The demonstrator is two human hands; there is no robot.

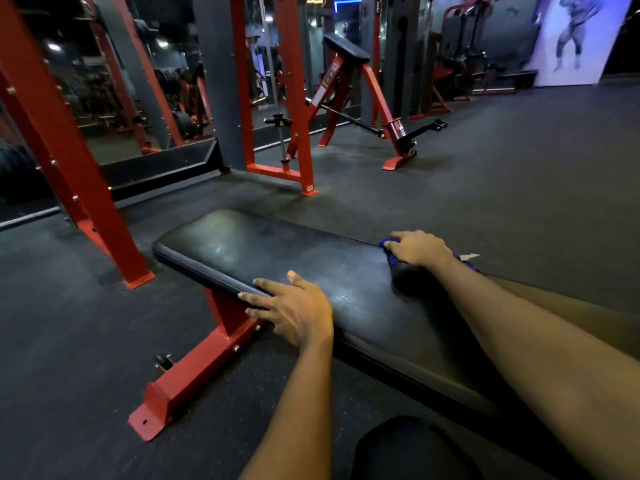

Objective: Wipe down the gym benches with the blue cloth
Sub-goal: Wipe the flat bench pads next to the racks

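A flat gym bench with a black padded top (pixel 263 251) on a red steel frame (pixel 194 372) runs from the centre toward the lower right. My right hand (pixel 417 249) grips the blue cloth (pixel 390 252) against the pad's far edge; only bits of cloth show around the hand. My left hand (pixel 294 306) rests on the pad's near edge, fingers straight and draped over the side.
Red rack uprights (pixel 65 157) stand on the left and behind the bench (pixel 294 109). A red angled machine with a black pad (pixel 349 81) stands further back. Dark rubber floor (pixel 519 161) stretches to the right. My knee (pixel 408 448) is at the bottom.
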